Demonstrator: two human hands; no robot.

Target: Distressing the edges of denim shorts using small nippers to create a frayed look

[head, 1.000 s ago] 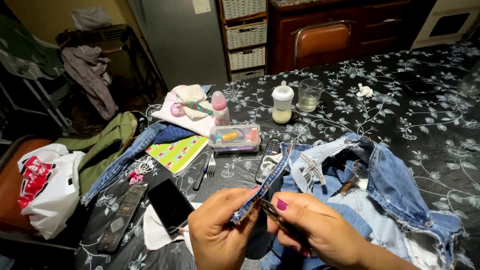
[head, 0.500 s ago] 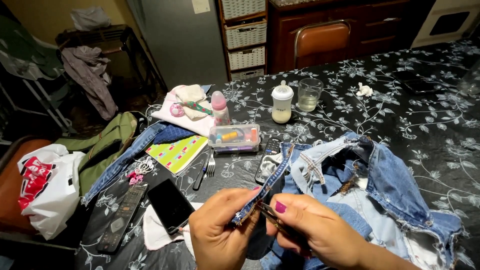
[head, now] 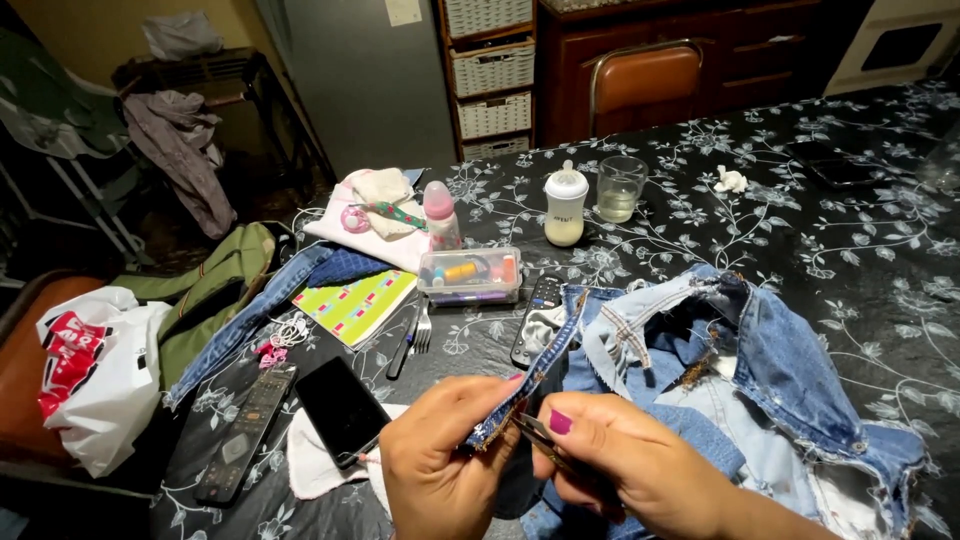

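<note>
Left hand (head: 440,465), low near the front edge of the table, fingers curled and thumb pressed to fingertips in a closed pinch. Right hand (head: 625,465) just beside it, fingers folded inward, thumb on top, also closed; its forearm leads off toward the lower right.

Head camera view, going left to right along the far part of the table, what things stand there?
Pink-capped baby bottle → white baby bottle → drinking glass → small white crumpled thing.
</note>
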